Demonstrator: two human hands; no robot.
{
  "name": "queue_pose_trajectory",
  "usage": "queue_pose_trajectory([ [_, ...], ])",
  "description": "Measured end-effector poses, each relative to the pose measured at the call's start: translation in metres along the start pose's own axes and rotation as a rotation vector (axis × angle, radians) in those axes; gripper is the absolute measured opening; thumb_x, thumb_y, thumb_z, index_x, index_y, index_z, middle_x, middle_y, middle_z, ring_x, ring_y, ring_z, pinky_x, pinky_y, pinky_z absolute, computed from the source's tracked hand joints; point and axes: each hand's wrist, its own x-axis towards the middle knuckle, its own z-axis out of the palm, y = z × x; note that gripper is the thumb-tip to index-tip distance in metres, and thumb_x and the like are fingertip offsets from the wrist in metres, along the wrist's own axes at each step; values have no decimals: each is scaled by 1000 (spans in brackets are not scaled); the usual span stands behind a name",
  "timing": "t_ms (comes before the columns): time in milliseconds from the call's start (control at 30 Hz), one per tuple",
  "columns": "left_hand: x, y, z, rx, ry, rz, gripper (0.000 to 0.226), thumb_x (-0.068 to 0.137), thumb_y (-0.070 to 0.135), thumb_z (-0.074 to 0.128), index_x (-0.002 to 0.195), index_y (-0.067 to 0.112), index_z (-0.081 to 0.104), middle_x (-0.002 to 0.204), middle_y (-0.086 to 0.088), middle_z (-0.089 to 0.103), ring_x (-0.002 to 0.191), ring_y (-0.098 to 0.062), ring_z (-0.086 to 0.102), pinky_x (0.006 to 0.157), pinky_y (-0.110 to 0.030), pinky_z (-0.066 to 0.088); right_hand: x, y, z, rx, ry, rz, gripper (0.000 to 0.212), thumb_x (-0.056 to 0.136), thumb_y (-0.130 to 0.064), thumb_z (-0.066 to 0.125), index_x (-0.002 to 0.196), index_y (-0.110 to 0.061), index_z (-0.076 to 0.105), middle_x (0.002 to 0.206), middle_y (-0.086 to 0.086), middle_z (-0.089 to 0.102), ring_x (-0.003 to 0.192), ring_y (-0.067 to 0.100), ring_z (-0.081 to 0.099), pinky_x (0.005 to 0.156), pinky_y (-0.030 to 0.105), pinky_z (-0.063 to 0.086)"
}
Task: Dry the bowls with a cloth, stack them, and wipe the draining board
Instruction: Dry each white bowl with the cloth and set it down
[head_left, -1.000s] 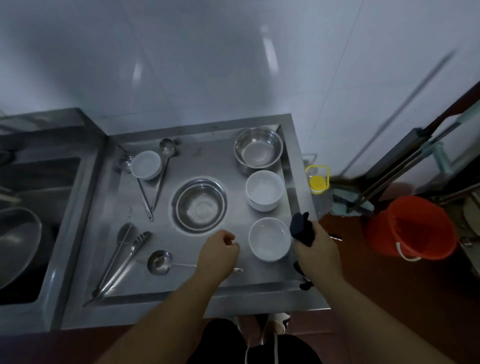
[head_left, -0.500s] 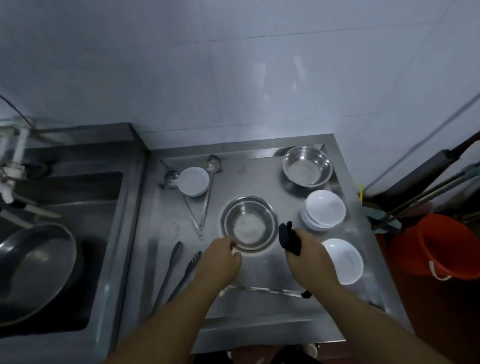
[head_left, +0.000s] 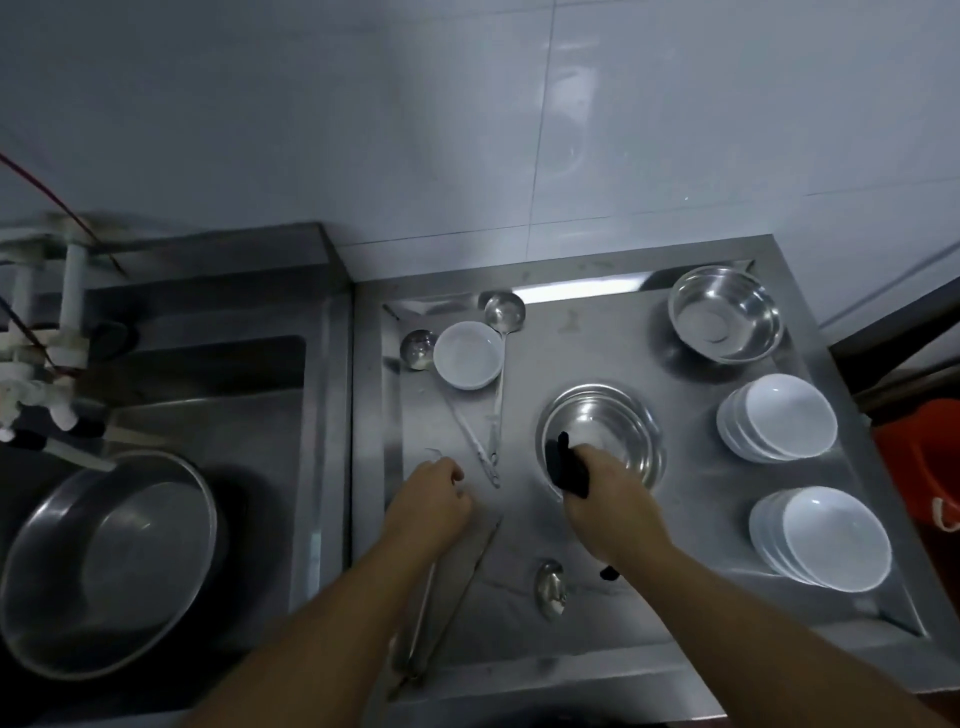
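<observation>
My right hand (head_left: 608, 493) grips a dark cloth (head_left: 566, 467) at the near rim of a steel bowl (head_left: 608, 431) in the middle of the draining board (head_left: 691, 613). To its left, my left hand (head_left: 431, 499) hovers over the board with fingers curled and nothing visible in it. A single white bowl (head_left: 467, 353) stands at the back left. Another steel bowl (head_left: 724, 312) sits at the back right. Two stacks of white bowls line the right side, one mid-right (head_left: 776, 415) and one front right (head_left: 826, 538).
Ladles (head_left: 504, 312) and tongs (head_left: 441, 597) lie across the board's left half, and a spoon (head_left: 550, 587) lies near the front. The sink on the left holds a large steel basin (head_left: 104, 561) under a tap (head_left: 52, 353). An orange bucket (head_left: 924, 467) stands off the right edge.
My right hand carried the cloth left, from beside the front white bowl to the central steel bowl's rim. My left hand also drifted left. The camera view swung left.
</observation>
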Motion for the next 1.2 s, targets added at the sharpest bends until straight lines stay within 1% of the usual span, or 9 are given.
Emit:
queue_pose_trajectory([
  [167, 44, 0, -18, -39, 4, -60, 35, 98, 29, 57, 132, 22, 61, 132, -4, 63, 107, -21, 63, 86, -34, 51, 47, -21, 7, 18, -14, -30, 7, 98, -30, 64, 104, -26, 64, 92, -7, 66, 75, 16, 66, 64, 41, 60],
  [333, 92, 13, -30, -191, 57, -162, 39, 102, 37, 56, 137, 20, 58, 132, -7, 68, 109, -27, 67, 92, -38, 57, 94, -33, 11, 48, -25, -16, 12, 97, -21, 61, 108, -21, 65, 96, -2, 69, 81, 22, 65, 71, 45, 58],
  [433, 125, 22, -33, -287, 92, -236, 48, 103, 41, 56, 145, 18, 54, 140, -10, 64, 114, -29, 65, 96, -40, 56, 120, -33, 14, 95, -13, -5, 14, 96, -15, 61, 108, -19, 63, 95, -2, 68, 79, 20, 64, 66, 42, 54],
  [600, 171, 34, -24, -305, 136, -304, 45, 105, 42, 52, 135, 9, 59, 127, -12, 70, 87, -19, 61, 63, -28, 43, 151, -25, 22, 183, -12, 23, 11, 97, -19, 62, 106, -24, 63, 91, -5, 67, 75, 11, 63, 64, 38, 53],
  [800, 195, 33, -21, -379, 163, -423, 41, 100, 33, 61, 131, 6, 66, 120, -15, 72, 104, -34, 69, 86, -40, 60, 165, -14, 31, 261, -31, 66, 9, 97, -23, 62, 98, -32, 60, 81, -13, 65, 71, 4, 61, 60, 32, 47],
  [900, 201, 30, -20, -458, 184, -461, 31, 94, 22, 69, 119, 3, 73, 112, -17, 75, 100, -36, 71, 85, -45, 63, 165, -13, 32, 298, -33, 86, 16, 95, -22, 62, 95, -37, 58, 78, -13, 65, 70, 3, 61, 58, 30, 46],
  [1000, 199, 30, -19, -587, 213, -520, 26, 90, 18, 71, 109, 1, 75, 105, -18, 76, 94, -35, 71, 75, -36, 59, 160, -13, 30, 347, -32, 93, 23, 96, -22, 63, 86, -40, 53, 73, -12, 64, 65, 6, 62, 55, 27, 43],
  [1133, 182, 33, -22, -787, 200, -554, 12, 91, 22, 70, 92, 10, 70, 100, -13, 74, 98, -35, 72, 92, -50, 63, 147, -16, 22, 484, -18, 131, 24, 94, -23, 67, 90, -42, 54, 73, -10, 67, 67, 5, 65, 57, 25, 46],
  [1200, 166, 33, -25, -871, 155, -540, 17, 93, 22, 67, 105, 10, 70, 108, -12, 72, 105, -36, 70, 96, -55, 61, 137, -20, 15, 592, -28, 154, 26, 91, -24, 70, 94, -47, 57, 81, -13, 71, 72, 3, 68, 59, 21, 49],
])
